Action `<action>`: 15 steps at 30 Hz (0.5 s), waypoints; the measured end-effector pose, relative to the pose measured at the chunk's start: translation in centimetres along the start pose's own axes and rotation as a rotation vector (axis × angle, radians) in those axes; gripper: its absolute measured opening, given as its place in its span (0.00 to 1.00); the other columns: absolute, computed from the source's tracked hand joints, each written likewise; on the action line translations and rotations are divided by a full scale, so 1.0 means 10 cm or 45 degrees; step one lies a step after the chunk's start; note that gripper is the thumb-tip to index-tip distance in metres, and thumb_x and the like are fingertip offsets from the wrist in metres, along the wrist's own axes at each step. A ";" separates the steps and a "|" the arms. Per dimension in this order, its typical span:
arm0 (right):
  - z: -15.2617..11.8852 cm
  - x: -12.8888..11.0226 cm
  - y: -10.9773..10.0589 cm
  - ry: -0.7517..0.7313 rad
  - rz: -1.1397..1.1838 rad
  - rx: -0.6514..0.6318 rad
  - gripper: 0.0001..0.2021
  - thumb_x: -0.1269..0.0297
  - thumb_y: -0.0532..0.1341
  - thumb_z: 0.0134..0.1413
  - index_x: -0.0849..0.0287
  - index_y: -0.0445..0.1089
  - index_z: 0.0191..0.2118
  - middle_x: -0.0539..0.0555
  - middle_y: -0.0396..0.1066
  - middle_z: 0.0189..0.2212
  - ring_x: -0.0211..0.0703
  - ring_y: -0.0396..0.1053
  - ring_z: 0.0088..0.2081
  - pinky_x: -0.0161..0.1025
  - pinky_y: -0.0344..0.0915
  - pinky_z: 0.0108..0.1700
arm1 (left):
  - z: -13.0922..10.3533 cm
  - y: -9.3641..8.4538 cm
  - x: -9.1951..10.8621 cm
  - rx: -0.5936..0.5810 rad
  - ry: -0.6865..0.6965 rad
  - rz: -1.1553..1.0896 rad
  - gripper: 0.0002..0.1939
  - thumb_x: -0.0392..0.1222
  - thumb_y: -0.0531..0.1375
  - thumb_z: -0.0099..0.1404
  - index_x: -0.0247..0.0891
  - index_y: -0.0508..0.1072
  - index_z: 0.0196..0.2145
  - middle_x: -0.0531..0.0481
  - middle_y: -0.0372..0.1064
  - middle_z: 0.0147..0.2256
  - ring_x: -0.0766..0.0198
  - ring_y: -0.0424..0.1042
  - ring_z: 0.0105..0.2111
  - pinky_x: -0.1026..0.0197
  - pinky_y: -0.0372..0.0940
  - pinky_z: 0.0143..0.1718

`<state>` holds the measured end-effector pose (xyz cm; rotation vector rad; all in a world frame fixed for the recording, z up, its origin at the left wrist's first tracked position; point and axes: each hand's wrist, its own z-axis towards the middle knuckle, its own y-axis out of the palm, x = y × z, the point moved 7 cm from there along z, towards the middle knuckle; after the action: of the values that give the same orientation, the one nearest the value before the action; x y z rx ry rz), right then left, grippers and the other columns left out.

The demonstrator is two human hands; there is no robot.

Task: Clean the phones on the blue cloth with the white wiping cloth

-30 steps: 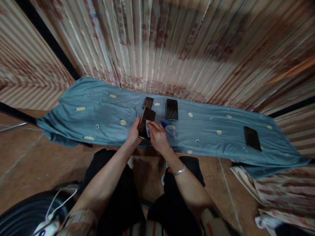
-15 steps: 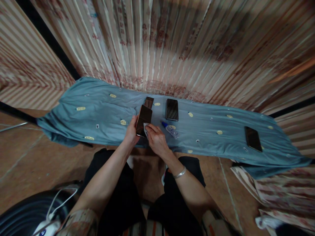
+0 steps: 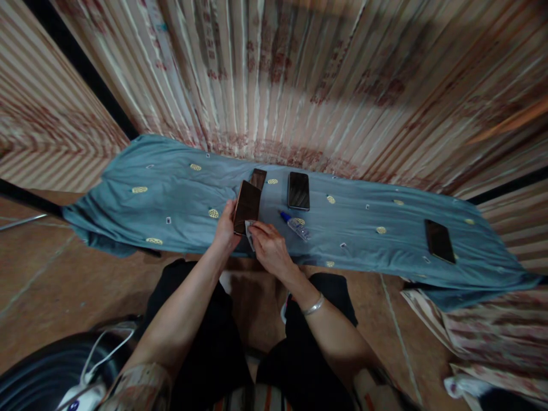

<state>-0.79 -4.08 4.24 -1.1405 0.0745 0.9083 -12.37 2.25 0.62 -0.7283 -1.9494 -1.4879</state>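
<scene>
My left hand (image 3: 225, 233) grips a dark phone (image 3: 247, 206) by its lower left edge and holds it tilted above the blue cloth (image 3: 171, 200). My right hand (image 3: 268, 250) pinches a small pale wipe (image 3: 250, 231) against the phone's lower end. A small bottle with a blue cap (image 3: 295, 225) lies on the cloth just right of my right hand.
Three more dark phones lie on the blue cloth: one (image 3: 258, 178) behind the held phone, one (image 3: 298, 190) to its right, one (image 3: 439, 240) far right. A striped curtain (image 3: 299, 85) hangs behind. A dark round object with a white cable (image 3: 64, 371) sits at lower left.
The phone has turned and shifted slightly left and away in my left hand. My right hand with the wipe has slid from the middle of the screen down to its lower end.
</scene>
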 end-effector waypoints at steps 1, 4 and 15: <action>-0.01 0.00 0.00 -0.006 0.006 -0.003 0.18 0.73 0.51 0.66 0.61 0.76 0.52 0.61 0.76 0.50 0.50 0.72 0.51 0.49 0.71 0.57 | 0.01 0.00 0.00 0.001 0.007 -0.004 0.18 0.52 0.55 0.72 0.37 0.77 0.34 0.52 0.76 0.28 0.65 0.73 0.28 0.63 0.68 0.34; -0.02 0.01 0.02 -0.011 0.031 0.001 0.18 0.73 0.52 0.66 0.60 0.76 0.53 0.61 0.75 0.51 0.50 0.72 0.52 0.49 0.70 0.59 | 0.02 -0.01 0.00 0.018 0.020 -0.001 0.17 0.52 0.56 0.71 0.37 0.77 0.34 0.52 0.76 0.28 0.65 0.73 0.29 0.64 0.68 0.35; 0.03 0.26 0.10 0.063 0.032 0.068 0.19 0.72 0.51 0.67 0.63 0.74 0.57 0.65 0.73 0.55 0.52 0.71 0.54 0.52 0.68 0.60 | -0.02 0.02 -0.11 0.000 -0.013 0.071 0.15 0.48 0.55 0.71 0.37 0.77 0.39 0.47 0.79 0.35 0.56 0.77 0.43 0.57 0.69 0.47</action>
<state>0.17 -2.24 2.39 -1.1142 0.1528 0.8957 -11.41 1.97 -0.02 -0.7852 -1.9206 -1.4534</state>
